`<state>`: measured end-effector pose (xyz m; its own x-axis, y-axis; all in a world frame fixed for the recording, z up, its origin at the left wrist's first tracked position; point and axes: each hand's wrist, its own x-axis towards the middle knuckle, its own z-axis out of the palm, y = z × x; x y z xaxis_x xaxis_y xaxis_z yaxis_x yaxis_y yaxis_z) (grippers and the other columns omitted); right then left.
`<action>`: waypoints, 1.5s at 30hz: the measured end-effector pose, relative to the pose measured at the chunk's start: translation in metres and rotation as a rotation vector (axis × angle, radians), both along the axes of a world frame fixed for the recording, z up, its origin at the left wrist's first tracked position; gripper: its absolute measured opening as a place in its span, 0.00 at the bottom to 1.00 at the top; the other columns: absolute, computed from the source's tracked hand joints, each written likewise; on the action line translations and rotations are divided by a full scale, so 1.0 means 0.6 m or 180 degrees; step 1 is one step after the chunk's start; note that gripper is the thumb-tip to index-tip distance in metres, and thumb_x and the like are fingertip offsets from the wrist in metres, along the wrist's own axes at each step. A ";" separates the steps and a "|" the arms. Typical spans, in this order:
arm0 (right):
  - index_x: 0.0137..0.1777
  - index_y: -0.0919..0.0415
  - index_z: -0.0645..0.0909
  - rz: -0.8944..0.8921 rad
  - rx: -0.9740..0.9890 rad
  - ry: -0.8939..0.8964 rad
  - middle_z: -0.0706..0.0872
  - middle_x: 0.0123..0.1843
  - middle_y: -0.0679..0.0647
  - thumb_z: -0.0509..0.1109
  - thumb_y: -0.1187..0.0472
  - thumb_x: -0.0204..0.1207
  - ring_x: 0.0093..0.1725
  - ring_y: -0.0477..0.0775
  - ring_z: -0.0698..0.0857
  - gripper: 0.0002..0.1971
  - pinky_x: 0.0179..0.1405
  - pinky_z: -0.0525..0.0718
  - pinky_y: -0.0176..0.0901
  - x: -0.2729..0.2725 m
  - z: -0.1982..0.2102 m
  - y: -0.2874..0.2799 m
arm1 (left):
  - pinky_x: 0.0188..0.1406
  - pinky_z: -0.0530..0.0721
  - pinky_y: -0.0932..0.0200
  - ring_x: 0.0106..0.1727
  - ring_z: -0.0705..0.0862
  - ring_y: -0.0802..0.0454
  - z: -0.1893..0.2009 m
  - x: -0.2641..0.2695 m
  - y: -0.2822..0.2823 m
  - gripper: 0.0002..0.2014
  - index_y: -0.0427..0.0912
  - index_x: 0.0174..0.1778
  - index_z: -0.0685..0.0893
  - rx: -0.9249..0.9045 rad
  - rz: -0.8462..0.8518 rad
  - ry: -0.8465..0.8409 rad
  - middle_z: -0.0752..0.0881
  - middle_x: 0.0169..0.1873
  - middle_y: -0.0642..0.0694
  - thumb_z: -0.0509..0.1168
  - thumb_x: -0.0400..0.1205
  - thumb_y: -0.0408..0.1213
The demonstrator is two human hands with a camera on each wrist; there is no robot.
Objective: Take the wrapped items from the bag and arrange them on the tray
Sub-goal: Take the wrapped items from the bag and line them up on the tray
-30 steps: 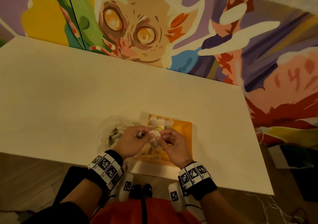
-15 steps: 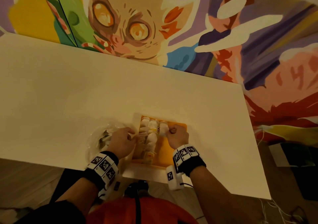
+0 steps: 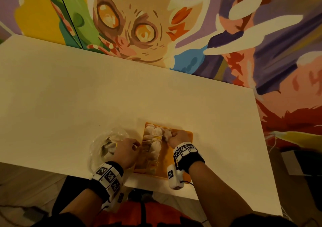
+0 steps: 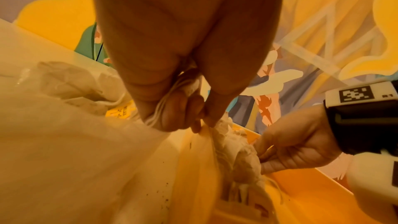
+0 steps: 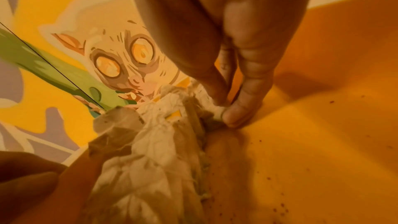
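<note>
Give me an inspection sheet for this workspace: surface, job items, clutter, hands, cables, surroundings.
Surface: pale table, mostly bare.
Job's things: orange tray near the front edge, with wrapped items lying in rows on its left part; clear bag just left of the tray, more wrapped pieces inside.
Clutter: dark specks on the tray floor, right wrist view.
Hands: left hand grips strings and wrapping at the tray's left edge; right hand pinches a wrapped item in the tray.
Cables: thin leads from the wrist cameras.
Surroundings: painted mural behind the table.
</note>
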<state>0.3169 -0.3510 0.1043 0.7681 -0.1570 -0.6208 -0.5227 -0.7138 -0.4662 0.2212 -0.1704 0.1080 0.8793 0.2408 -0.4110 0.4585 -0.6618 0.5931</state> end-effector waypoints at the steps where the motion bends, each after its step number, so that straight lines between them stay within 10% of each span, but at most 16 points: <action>1: 0.53 0.67 0.89 -0.0024 0.0014 0.0017 0.90 0.46 0.60 0.72 0.58 0.78 0.42 0.58 0.87 0.12 0.42 0.87 0.48 0.003 -0.001 0.002 | 0.27 0.67 0.74 0.39 0.80 0.56 0.001 0.000 0.000 0.12 0.44 0.56 0.88 -0.0012 0.0011 0.0007 0.83 0.39 0.50 0.68 0.82 0.45; 5: 0.44 0.67 0.88 -0.0240 -0.0076 0.0187 0.89 0.38 0.56 0.71 0.56 0.78 0.28 0.52 0.79 0.12 0.23 0.72 0.38 0.010 -0.009 0.005 | 0.30 0.70 0.68 0.40 0.80 0.56 0.005 0.003 0.000 0.13 0.45 0.57 0.88 -0.0004 -0.0008 0.0051 0.83 0.39 0.50 0.68 0.82 0.47; 20: 0.31 0.62 0.75 0.0240 -0.0297 0.0377 0.75 0.25 0.50 0.71 0.57 0.79 0.24 0.46 0.72 0.16 0.15 0.66 0.36 0.009 0.005 -0.002 | 0.30 0.70 0.65 0.39 0.79 0.55 0.014 0.000 -0.007 0.13 0.43 0.60 0.85 -0.0060 0.0068 0.0161 0.82 0.37 0.50 0.67 0.83 0.44; 24: 0.44 0.65 0.83 -0.0251 0.0278 0.0021 0.84 0.37 0.56 0.74 0.62 0.76 0.42 0.54 0.86 0.06 0.42 0.88 0.43 -0.014 0.004 -0.012 | 0.34 0.74 0.63 0.38 0.81 0.56 0.016 -0.011 0.000 0.15 0.46 0.61 0.81 -0.0231 0.0133 -0.0038 0.84 0.37 0.51 0.71 0.80 0.45; 30: 0.47 0.52 0.80 -0.0373 0.0982 -0.0773 0.89 0.50 0.57 0.71 0.61 0.76 0.45 0.58 0.89 0.04 0.45 0.90 0.54 -0.061 0.020 -0.009 | 0.28 0.82 0.64 0.29 0.83 0.59 0.049 -0.033 0.002 0.24 0.44 0.67 0.77 -0.1527 0.0341 -0.0222 0.88 0.45 0.39 0.74 0.76 0.29; 39: 0.55 0.51 0.87 0.1570 0.1801 -0.1187 0.89 0.49 0.49 0.77 0.58 0.74 0.48 0.41 0.86 0.10 0.48 0.81 0.26 -0.139 0.074 0.046 | 0.43 0.90 0.57 0.51 0.88 0.55 0.089 -0.064 0.005 0.42 0.49 0.79 0.68 -0.1999 -0.0219 -0.0178 0.86 0.55 0.47 0.75 0.70 0.20; 45: 0.52 0.54 0.88 0.1763 0.1473 -0.1380 0.86 0.44 0.48 0.79 0.56 0.72 0.38 0.39 0.81 0.09 0.40 0.76 0.24 -0.163 0.068 0.051 | 0.38 0.88 0.63 0.42 0.91 0.53 0.099 -0.085 0.001 0.47 0.54 0.80 0.61 -0.2319 -0.0386 -0.0073 0.88 0.51 0.45 0.72 0.71 0.16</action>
<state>0.2188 -0.3205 0.1452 0.8445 0.5105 -0.1621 0.1395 -0.5019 -0.8536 0.1701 -0.1699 0.1675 0.8926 -0.1856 -0.4108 0.3894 -0.1417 0.9101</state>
